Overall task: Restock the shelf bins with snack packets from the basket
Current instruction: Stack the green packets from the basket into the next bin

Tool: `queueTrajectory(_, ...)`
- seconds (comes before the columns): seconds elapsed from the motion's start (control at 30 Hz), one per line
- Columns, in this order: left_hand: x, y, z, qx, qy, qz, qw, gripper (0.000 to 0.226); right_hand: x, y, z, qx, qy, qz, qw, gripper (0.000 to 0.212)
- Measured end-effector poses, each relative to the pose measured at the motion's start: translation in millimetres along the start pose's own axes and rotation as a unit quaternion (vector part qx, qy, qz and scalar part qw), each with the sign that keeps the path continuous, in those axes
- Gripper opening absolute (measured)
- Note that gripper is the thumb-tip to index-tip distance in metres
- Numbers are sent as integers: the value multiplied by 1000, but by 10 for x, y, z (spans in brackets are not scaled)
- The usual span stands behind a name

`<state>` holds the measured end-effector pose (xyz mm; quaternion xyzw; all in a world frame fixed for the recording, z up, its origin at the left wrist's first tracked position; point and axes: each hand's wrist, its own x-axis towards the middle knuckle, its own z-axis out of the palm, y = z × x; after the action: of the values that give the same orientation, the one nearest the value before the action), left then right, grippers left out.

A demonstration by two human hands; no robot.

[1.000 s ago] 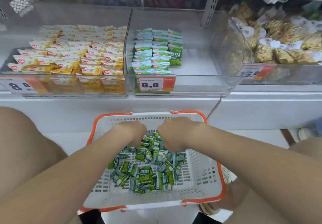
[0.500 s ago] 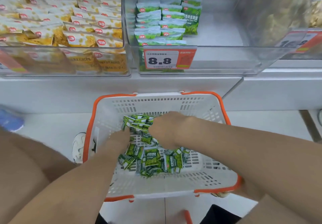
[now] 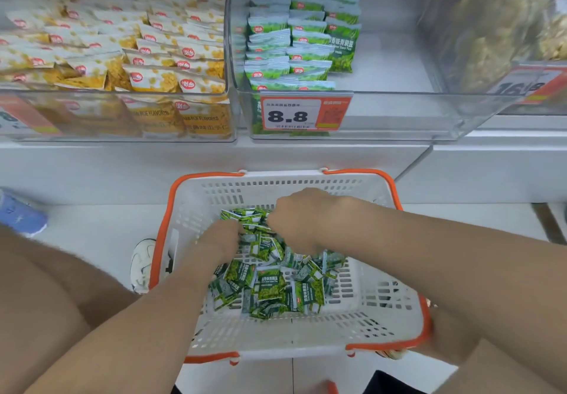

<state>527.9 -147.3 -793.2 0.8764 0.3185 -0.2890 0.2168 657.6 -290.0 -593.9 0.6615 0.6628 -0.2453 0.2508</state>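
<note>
Shop aisle here: white shelf (image 3: 214, 160) across the top, pale tiled floor (image 3: 92, 228) below it.

The green snack packets (image 3: 270, 289) lie in a loose heap in the basket (image 3: 395, 317), a white one with an orange rim that sits on the floor right in front of the shelf. Both hands are down in the far end of that heap. My right hand (image 3: 300, 218) has its grip clamped on a bunch of them, fingers curled under, and a few packet edges poke out on its left side. The left hand (image 3: 221, 237) is just beside it with the fingers bent down into the pile. The tips are buried, so I honestly can't tell if that grip has anything pinched.

Straight above the basket is the clear middle bin (image 3: 383, 117). Its stacked green packets (image 3: 294, 34) stand in neat rows on the left side only, and a price tag (image 3: 302, 114) on the front reads 8.8. Left of it, a second bin (image 3: 122, 99) is packed with yellow packets (image 3: 153, 77). The right bin (image 3: 460, 56) holds something tan, too blurry to name.

A white shoe (image 3: 141, 264) peeks out left of the basket.
</note>
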Motion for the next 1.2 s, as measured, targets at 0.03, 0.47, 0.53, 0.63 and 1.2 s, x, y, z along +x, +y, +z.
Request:
queueTrajectory(0.03, -31, 79, -102, -27, -3, 12, 1000, 37, -54, 25, -39, -1, 7, 4, 1000, 11)
queueTrajectory(0.47, -1198, 1162, -1500, -510, -99, 113, 847, 26, -806, 376, -22, 185, 233, 63, 953, 55)
queueTrajectory(0.53, -1333, 1273, -1692, -515, -71, 120, 846, 25, -922, 454, -106, 258, 295, 80, 917, 42)
queueTrajectory(0.63, -1501, 1367, -1965, -453, 0, 166, 876, 33, -1057, 555, -264, 369, 346, 143, 851, 28)
queueTrajectory(1.2, -1682, 1431, -2400, -130, 424, 290, 848, 51, -1328, 625, -771, 649, 395, 130, 637, 19)
